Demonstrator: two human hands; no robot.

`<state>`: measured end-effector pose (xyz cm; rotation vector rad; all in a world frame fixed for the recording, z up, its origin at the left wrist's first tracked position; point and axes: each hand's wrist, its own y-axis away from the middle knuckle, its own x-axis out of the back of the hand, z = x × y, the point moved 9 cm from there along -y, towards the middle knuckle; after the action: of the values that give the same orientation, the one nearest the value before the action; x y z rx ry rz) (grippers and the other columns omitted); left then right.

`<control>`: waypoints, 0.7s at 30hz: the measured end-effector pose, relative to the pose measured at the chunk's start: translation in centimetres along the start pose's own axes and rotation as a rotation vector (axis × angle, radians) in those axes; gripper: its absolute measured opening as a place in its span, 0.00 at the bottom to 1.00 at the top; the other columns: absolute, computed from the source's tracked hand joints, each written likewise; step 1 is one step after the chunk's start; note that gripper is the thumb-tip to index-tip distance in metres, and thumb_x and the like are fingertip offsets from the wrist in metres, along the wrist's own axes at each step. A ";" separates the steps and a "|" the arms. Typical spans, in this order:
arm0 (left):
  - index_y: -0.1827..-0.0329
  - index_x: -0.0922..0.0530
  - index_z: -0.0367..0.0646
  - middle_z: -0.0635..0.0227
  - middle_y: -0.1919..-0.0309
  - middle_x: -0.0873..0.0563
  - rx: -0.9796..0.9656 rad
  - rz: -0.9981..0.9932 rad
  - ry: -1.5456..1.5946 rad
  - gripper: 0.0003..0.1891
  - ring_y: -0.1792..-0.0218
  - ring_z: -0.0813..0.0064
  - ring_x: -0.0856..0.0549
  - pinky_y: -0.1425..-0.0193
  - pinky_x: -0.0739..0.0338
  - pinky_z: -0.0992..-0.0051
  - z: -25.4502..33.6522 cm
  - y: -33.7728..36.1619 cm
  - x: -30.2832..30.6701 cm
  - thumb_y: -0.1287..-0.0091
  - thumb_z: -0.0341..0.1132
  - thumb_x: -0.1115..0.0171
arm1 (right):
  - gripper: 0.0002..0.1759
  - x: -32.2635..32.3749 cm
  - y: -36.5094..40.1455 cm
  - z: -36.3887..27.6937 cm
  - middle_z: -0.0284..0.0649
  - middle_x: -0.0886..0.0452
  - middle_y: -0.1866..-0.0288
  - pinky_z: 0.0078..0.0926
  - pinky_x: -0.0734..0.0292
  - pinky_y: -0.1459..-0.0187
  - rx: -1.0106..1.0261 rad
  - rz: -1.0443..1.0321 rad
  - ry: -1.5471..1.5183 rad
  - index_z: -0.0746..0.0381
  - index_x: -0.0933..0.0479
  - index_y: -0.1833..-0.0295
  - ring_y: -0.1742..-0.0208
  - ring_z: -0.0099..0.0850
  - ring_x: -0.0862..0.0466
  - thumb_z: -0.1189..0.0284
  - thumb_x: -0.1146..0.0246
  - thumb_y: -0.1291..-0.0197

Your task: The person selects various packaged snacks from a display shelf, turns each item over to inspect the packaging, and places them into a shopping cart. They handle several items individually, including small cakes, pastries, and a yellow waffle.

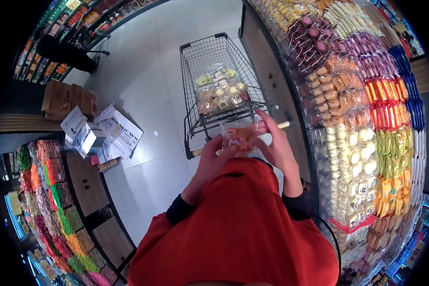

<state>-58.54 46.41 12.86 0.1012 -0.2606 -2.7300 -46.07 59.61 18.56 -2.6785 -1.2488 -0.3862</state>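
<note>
Between my two hands, in front of the red garment, is a clear plastic packet [239, 134] with orange-brown and reddish contents. My left hand [212, 159] is closed on its left side. My right hand [274, 145] holds the right side, its index finger stretched up and its other fingers curled by the packet. Just beyond both hands stands a wire shopping cart [194, 59], its handle partly hidden behind them. Inside the cart lie several clear bags of packaged food [220, 89], some with pale round pieces.
Shelves of wrapped snacks [341, 138] rise close on the right. On the left are cardboard boxes [58, 97], flattened cartons [121, 133] on the floor and colourful packets [50, 200]. A person in dark clothes [64, 52] stands at the upper left.
</note>
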 end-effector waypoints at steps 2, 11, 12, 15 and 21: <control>0.56 0.19 0.36 0.68 0.67 0.13 0.095 0.030 0.061 0.13 0.64 0.82 0.16 0.57 0.22 0.77 -1.9 -0.4 0.7 0.25 0.40 0.35 | 0.28 -0.6 -0.2 2.8 0.39 0.15 0.50 0.28 0.24 0.39 -0.108 0.010 -0.099 0.62 0.35 0.22 0.48 0.27 0.17 0.71 0.41 0.24; 0.57 0.18 0.34 0.68 0.70 0.14 0.133 0.098 0.029 0.13 0.69 0.82 0.17 0.63 0.23 0.78 -5.9 -1.3 3.6 0.25 0.39 0.36 | 0.27 -5.4 0.1 8.1 0.34 0.18 0.57 0.21 0.24 0.50 -0.281 -0.122 -0.212 0.67 0.34 0.25 0.56 0.22 0.19 0.69 0.41 0.23; 0.60 0.19 0.35 0.69 0.72 0.15 0.120 0.106 0.017 0.15 0.71 0.84 0.18 0.65 0.25 0.79 -6.2 -1.5 3.8 0.25 0.42 0.35 | 0.26 -6.3 0.0 8.5 0.31 0.19 0.58 0.19 0.25 0.53 -0.283 -0.159 -0.274 0.68 0.33 0.26 0.58 0.19 0.20 0.71 0.39 0.25; 0.59 0.19 0.36 0.68 0.69 0.14 0.162 0.084 -0.005 0.15 0.70 0.84 0.18 0.64 0.25 0.80 -7.2 -1.5 4.5 0.26 0.42 0.34 | 0.24 -7.2 -1.0 8.7 0.28 0.21 0.61 0.16 0.28 0.58 -0.301 -0.158 -0.375 0.67 0.30 0.30 0.61 0.16 0.24 0.75 0.36 0.28; 0.49 0.18 0.37 0.61 0.60 0.12 0.078 0.038 -0.091 0.17 0.57 0.66 0.14 0.50 0.21 0.65 -11.9 -2.6 5.1 0.26 0.43 0.36 | 0.20 -4.8 -5.9 14.2 0.29 0.18 0.60 0.16 0.25 0.55 -0.285 -0.053 -0.086 0.66 0.26 0.34 0.60 0.16 0.22 0.74 0.35 0.28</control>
<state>-62.93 44.73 0.50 -0.0071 -0.3904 -2.6910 -51.22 63.41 3.79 -2.9304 -1.3858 -0.4952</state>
